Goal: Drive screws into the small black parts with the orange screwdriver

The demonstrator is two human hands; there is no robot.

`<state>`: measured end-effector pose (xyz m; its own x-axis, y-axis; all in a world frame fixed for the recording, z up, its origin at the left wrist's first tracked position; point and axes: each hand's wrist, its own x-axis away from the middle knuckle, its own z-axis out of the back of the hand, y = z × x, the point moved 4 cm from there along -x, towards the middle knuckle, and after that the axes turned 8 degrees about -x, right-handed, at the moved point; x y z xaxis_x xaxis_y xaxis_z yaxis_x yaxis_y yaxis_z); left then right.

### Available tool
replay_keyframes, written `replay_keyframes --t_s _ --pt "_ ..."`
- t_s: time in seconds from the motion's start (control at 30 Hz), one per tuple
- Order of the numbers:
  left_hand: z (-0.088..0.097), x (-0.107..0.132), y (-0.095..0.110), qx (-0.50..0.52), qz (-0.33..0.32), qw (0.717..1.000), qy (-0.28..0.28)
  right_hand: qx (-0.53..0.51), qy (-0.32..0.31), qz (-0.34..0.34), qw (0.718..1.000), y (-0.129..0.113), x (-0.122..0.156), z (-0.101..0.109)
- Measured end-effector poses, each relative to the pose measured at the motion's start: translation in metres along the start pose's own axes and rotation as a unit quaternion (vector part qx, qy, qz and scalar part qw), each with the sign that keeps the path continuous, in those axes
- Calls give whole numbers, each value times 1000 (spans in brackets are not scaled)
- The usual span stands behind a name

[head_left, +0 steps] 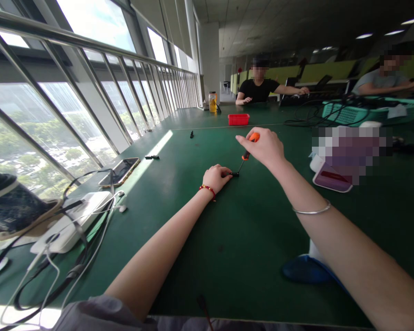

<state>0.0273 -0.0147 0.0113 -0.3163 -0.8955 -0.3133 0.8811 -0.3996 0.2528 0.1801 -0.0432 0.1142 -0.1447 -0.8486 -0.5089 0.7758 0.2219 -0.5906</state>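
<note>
My left hand (216, 178) is closed on a small black part (234, 174), pinching its near end low over the green table (179, 220). Above and to the right, my right hand (266, 146) grips the handle of an orange and black screwdriver (245, 156). The screwdriver slants down to the left, and its thin shaft ends at the black part. Whether the tip sits in a screw is too small to tell. Two more small black pieces lie further off, one black piece (152, 157) by the sunlit strip and another black piece (192, 134) beyond it.
A red tray (238, 120) and a jar (212, 102) stand at the far end, where a person sits. Left are a phone (120, 172), a white power strip (72, 223) and cables beside a metal railing. A teal basket (345, 113) with cables stands back right.
</note>
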Motion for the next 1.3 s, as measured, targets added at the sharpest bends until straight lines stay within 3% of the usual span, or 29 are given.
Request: replay_keyframes --t_s 0.2,0.87,1.07,1.3 --pt "-2 -1 -1 2 -4 1000 1 -16 -11 26 999 -3 0 2" --pt "-1 0 -1 -2 0 1000 -3 -5 3 14 1000 3 -3 5" --pt "-1 0 -1 -1 -3 1000 1 -18 -50 33 998 -1 -5 3" --pt "-2 0 -2 4 -1 1000 1 -16 -36 9 999 1 -4 2"
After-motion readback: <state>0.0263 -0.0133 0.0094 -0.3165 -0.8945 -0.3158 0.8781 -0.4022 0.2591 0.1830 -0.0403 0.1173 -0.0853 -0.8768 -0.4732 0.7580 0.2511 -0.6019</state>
